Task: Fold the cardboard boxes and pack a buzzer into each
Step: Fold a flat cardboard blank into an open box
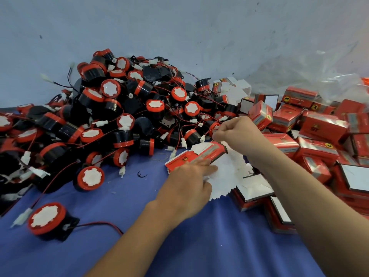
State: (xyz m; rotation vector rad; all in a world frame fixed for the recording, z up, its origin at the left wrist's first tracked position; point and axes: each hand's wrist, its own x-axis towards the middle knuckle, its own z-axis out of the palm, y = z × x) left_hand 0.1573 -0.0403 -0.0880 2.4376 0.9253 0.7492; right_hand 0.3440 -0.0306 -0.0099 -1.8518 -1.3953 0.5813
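Left hand (185, 184): fingers straight and together, pressing flat on the near end of the flat carton (199, 155).
Right hand (237, 132): fingers curled, apparently pinching the carton's far end; motion blur hides the exact grip.
Hands: apart, one at each end of the carton.
Flat carton: unfolded glossy red card with a grey band and white toothed flaps, lying on top of the stack of blanks (229, 176).
Stack of blanks: fanned thin card, white undersides up, edges serrated.
Buzzer heap (119, 108): left and far of the hands; round black plastic drums with red rims, white scalloped face stickers, thin red and black wires, and white plugs.
Lone buzzer (47, 218): near left, face up, apart from the heap.
Folded boxes (319, 128): piled at right, shiny red with yellow round emblems; print too blurred to read.
Blue cloth (179, 246): smooth, under everything.
Plastic sheet (299, 76): crinkled, clear, far right.
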